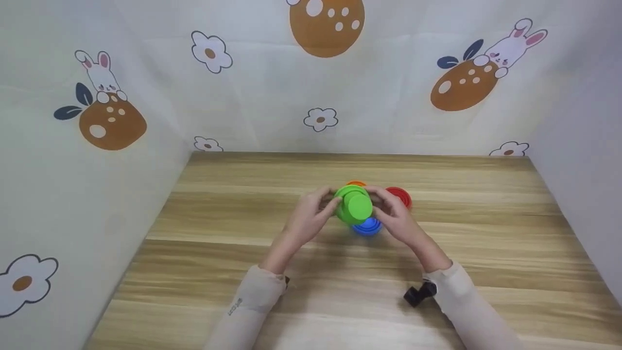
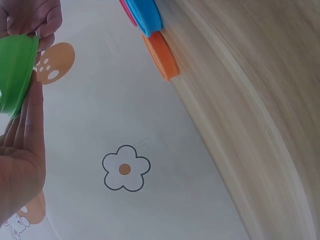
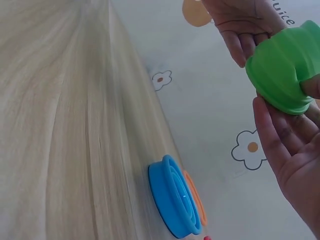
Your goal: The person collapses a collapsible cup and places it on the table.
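Note:
My left hand [image 1: 307,216] and right hand [image 1: 397,218] hold a green collapsible silicone cup [image 1: 358,207] between them, lifted above the table. It is partly stretched out, with its narrow round end facing the head camera. In the right wrist view, the right thumb presses into the green wall [image 3: 280,67], which is dented there, and the fingers lie under the rim. The left hand [image 3: 245,20] is at the cup's other side. Below it lie a blue folded cup [image 1: 367,227], an orange one [image 1: 356,183] mostly hidden, and a red one [image 1: 399,196] beside the right hand.
The folded cups stand on a wood-grain table [image 1: 218,253]. White cloth walls [image 1: 257,92] printed with flowers and rabbits enclose its back and sides. A black wrist device [image 1: 420,293] sticks out from the right sleeve.

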`<state>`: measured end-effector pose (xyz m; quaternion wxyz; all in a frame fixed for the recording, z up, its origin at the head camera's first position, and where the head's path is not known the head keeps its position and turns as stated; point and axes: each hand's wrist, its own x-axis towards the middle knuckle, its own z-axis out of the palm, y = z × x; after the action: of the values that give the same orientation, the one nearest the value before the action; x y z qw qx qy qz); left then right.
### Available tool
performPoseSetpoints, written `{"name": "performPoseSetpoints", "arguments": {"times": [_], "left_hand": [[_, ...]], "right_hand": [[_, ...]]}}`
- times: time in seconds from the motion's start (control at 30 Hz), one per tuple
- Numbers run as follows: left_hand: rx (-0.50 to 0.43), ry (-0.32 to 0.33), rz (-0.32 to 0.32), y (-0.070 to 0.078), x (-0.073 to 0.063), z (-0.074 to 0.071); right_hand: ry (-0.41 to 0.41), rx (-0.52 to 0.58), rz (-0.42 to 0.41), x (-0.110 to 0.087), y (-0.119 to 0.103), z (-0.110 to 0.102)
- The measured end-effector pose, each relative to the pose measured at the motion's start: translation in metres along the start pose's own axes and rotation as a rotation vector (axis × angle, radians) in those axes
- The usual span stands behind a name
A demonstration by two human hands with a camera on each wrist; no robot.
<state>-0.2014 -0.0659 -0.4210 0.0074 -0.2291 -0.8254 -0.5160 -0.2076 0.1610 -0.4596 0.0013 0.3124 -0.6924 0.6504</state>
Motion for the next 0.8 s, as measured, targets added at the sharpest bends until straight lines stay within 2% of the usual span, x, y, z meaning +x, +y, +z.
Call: {"name": "performPoseSetpoints", "arguments": {"times": [0.27, 0.4, 0.5, 0.63, 0.8], "left_hand": [[-0.008, -0.021, 0.012, 0.0012, -0.0021, -0.0017], [-0.044, -0.082, -0.015, 0.0020, -0.0026, -0.0003], [-0.056, -0.103, -0.030, 0.0029, -0.0021, 0.0017], [-0.037, -0.092, -0.034, 0.0036, -0.0008, 0.0046], [0.023, -0.040, -0.020, 0.0026, -0.0002, 0.0058]], "right_hand": [[0.008, 0.037, -0.061, 0.0018, 0.0036, -0.0007], [0.071, -0.022, -0.065, 0.0019, 0.0045, -0.0002], [0.113, -0.055, -0.052, 0.0021, 0.0032, 0.0008], [0.127, -0.064, -0.040, 0.0022, 0.0018, 0.0020], [0.056, -0.003, -0.043, 0.0010, 0.0009, 0.0021]]}}
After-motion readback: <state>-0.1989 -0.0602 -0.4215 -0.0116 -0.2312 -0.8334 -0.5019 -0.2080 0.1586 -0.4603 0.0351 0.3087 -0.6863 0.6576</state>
